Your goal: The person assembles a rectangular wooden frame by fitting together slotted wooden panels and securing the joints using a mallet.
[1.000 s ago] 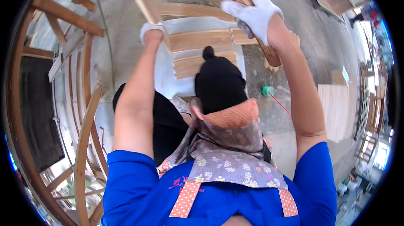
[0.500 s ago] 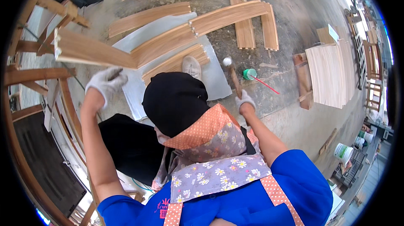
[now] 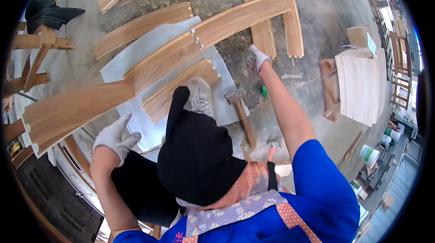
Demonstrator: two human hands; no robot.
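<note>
A long brown board [image 3: 77, 109] stretches along the person's left, its inner end meeting a middle board [image 3: 163, 59] at an angle. The middle board lies over a pale sheet [image 3: 152, 50] on the concrete floor [image 3: 317, 21] and meets a third board [image 3: 242, 19] at a notched joint.

The left hand [image 3: 117, 139], in a whitish glove, is just beside the near edge of the long board. Its grip is wide, thumb and fingers spread, with nothing in it. The right hand [image 3: 259, 59], gloved too, reaches forward near the lower end of a crossing board [image 3: 262, 34], which passes under the third board. The right grip is blurred, and I cannot tell how far it is parted or whether it has hold of something small.

A shorter board [image 3: 170, 91] lies on the sheet, with a light laced shoe [image 3: 200, 97] over it. A hammer [image 3: 245, 127] lies by the sheet's right edge, near a red-handled tool [image 3: 272, 151]. A green container [image 3: 264, 91] shows partly behind the right forearm.

Farther out, another board [image 3: 145, 28] lies beyond the middle one, a stack of pale panels [image 3: 360, 86] stands to the right, and dark cloth [image 3: 47, 12] drapes over timber at upper left.
</note>
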